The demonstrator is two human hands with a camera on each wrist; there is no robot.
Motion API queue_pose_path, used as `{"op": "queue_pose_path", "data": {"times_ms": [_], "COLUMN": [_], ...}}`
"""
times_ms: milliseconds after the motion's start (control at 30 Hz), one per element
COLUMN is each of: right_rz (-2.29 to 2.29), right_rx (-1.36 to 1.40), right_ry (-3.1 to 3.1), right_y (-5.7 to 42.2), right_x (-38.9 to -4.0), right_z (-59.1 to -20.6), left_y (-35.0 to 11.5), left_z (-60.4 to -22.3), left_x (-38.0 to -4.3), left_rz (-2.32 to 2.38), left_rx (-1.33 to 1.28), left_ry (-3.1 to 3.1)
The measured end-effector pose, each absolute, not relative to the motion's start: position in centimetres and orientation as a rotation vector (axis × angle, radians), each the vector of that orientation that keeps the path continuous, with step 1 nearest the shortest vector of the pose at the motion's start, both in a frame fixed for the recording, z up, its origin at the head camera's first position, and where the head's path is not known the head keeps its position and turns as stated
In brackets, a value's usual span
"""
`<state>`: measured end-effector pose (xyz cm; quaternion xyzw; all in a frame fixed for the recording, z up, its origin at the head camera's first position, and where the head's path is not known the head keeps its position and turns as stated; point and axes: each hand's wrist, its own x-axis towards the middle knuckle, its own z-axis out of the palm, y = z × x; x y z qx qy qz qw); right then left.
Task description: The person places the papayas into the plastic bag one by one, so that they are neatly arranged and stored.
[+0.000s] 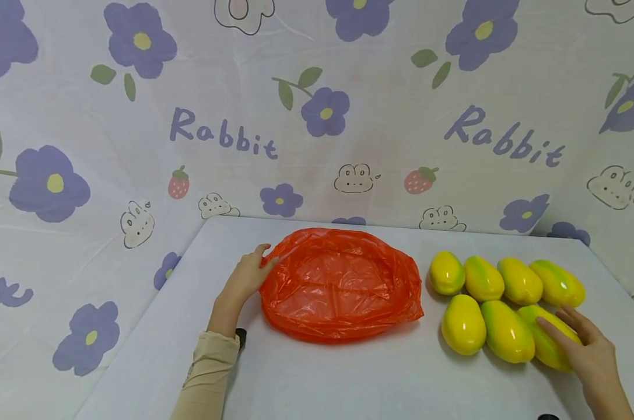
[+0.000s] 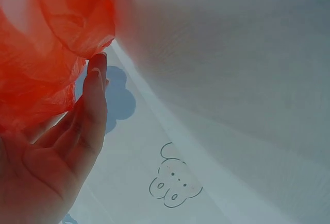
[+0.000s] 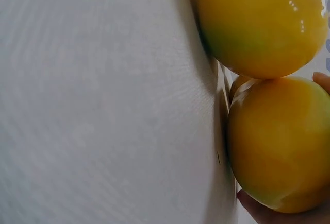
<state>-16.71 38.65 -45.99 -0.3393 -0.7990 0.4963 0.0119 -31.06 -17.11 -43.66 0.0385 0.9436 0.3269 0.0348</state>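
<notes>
A red plastic bag [image 1: 343, 335] lies spread with its mouth facing up, left of centre on the table. At its left rim, my left hand [image 1: 248, 274] holds the edge, the thumb on the near side and the fingers behind. In the left wrist view the fingers [image 2: 93, 100] reach up along the crumpled bag [image 2: 46, 44]. My right hand [image 1: 592, 347] grips a shiny yellow-green mango [image 1: 545, 344], the rightmost of the near row. The right wrist view shows this mango [image 3: 281, 147] between fingertips on two sides, against a neighbouring mango [image 3: 260, 23].
More mangoes lie close together in two rows on the right, including one [image 1: 447, 273] at the far left end and one [image 1: 558, 283] at the far right. The white table [image 1: 348, 379] backs onto a cloth [image 1: 374, 76] printed with flowers and rabbits.
</notes>
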Motion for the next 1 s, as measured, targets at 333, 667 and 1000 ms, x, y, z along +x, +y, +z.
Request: {"op": "queue_pose_path", "data": {"times_ms": [333, 667, 1000], "right_rz": [1.591, 1.641, 1.650], "right_rx": [-1.094, -1.130, -1.164], "right_ry": [-2.423, -2.345, -2.191], "right_y": [38.80, 38.53, 38.64], "right_x": [-16.79, -16.55, -16.37], "right_z": [-46.47, -46.30, -46.32], "left_y": [-17.38, -17.37, -17.34], "left_z": [-43.83, -43.63, -43.91], "left_x": [-30.75, -30.91, -31.15], "left_rz": [1.044, 1.030, 1.029], "left_rx": [0.138, 0.160, 0.152], "left_ry": [2.884, 2.903, 2.902]}}
